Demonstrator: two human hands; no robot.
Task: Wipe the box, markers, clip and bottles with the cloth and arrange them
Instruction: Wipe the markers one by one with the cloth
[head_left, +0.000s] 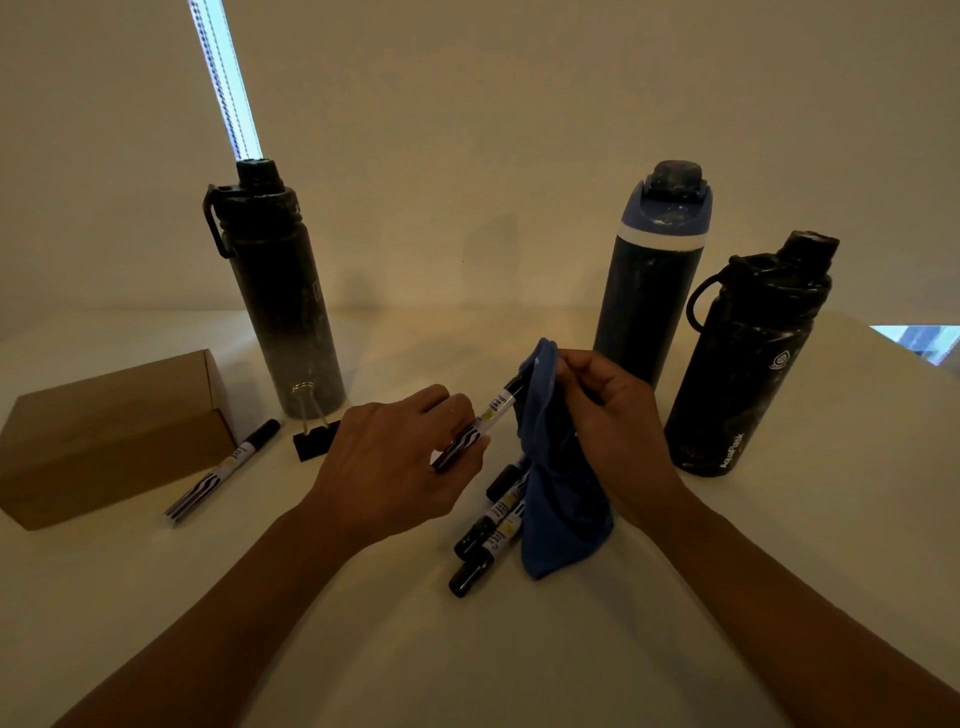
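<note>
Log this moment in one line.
left hand holds marker | right hand pinches cloth round its end | three markers lie by cloth

Dim, warm-tinted (edges bent) wide-angle view

I'm on the head view, and all I get of the person is hands and arms. Left hand (395, 467): bare, the knuckles a soft ridge across the back, the thumb (467, 451) broad at the tip. Right hand (618, 415): bare too, with creases at the finger joints and a rounded wrist bone below. Left forearm (249, 597) and right forearm (779, 587) are both uncovered to the bottom edge of the picture, slim and smooth. The light is dim here, so I can't make out finer marks on the skin.
</note>
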